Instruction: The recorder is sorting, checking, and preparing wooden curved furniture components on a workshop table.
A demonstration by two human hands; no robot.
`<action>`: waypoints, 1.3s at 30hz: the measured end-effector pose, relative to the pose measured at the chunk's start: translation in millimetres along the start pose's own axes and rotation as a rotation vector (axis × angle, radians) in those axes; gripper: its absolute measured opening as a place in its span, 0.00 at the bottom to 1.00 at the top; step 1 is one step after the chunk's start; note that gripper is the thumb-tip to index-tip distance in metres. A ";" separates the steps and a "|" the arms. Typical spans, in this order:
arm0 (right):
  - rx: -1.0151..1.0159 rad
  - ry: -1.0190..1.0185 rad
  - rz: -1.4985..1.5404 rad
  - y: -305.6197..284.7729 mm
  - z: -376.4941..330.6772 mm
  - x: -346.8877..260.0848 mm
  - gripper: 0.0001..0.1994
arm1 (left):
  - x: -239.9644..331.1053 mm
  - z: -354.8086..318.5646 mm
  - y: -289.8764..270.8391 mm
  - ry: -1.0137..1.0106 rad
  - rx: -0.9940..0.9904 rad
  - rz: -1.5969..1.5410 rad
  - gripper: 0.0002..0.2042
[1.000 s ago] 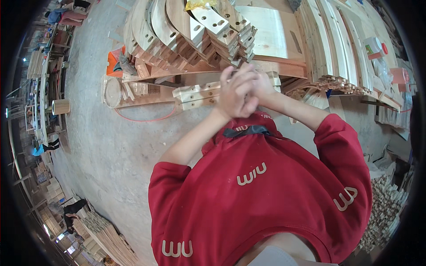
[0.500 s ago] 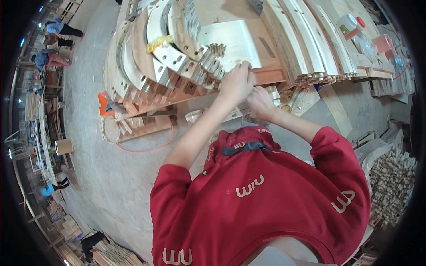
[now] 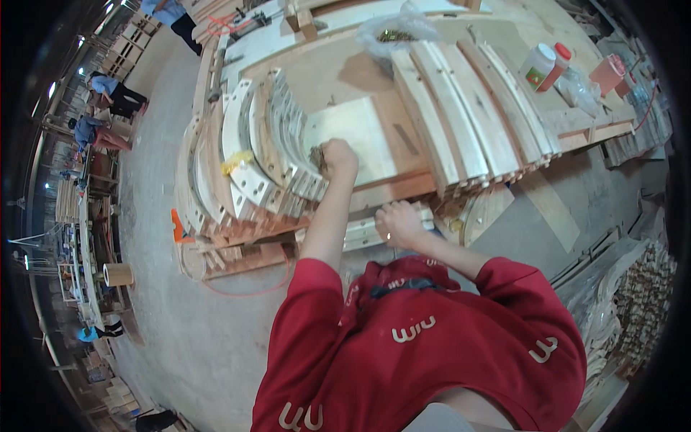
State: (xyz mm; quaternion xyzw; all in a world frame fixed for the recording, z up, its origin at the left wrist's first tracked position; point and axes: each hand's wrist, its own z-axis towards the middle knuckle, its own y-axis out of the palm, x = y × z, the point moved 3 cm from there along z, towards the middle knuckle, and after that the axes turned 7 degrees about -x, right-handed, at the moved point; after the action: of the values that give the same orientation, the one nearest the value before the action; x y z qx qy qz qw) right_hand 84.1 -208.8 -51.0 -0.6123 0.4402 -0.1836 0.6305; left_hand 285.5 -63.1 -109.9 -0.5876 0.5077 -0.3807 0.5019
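Observation:
At the table's near edge, a small heap of brass-coloured screws (image 3: 316, 154) lies on a pale board (image 3: 356, 133). My left hand (image 3: 339, 157) is at the heap's right side, fingers curled down against it; whatever they grip is hidden. Lower and to the right, my right hand (image 3: 402, 225) is closed in front of the table edge. A small shiny spot shows at its fingers, too small to name. Just left of the screws stand curved wooden pieces (image 3: 248, 155) with drilled holes, a yellow strip (image 3: 237, 162) lying over them.
More curved wooden slats (image 3: 468, 108) are stacked right of the board. Behind them sits a plastic bag (image 3: 397, 32) of small metal parts. White (image 3: 538, 65) and red (image 3: 558, 63) bottles stand at the right. Light wooden pieces (image 3: 363, 232) lie below the table edge. Other people work far left.
My hands were together at the table edge and are now apart. The left has reached to the screws; the right has drawn back lower. The view has shifted, showing more of the table's far side.

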 end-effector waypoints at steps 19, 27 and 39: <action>-0.070 -0.062 0.022 -6.7 -4.6 15.4 0.25 | 2.5 -18.6 -49.4 -0.044 -0.150 -0.338 0.09; -0.076 -0.058 -0.004 -7.8 0.5 12.1 0.26 | -1.4 -12.9 -43.1 -0.025 -0.123 -0.382 0.10; -0.102 -0.055 -0.065 -11.0 9.3 0.5 0.26 | 10.2 -13.0 -37.9 -0.054 -0.037 -0.326 0.08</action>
State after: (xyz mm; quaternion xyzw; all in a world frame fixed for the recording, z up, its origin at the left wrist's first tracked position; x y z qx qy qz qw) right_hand 95.0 -205.5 -42.2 -0.6625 0.4113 -0.1642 0.6041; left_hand 283.2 -76.5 -70.8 -0.6814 0.3989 -0.4315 0.4362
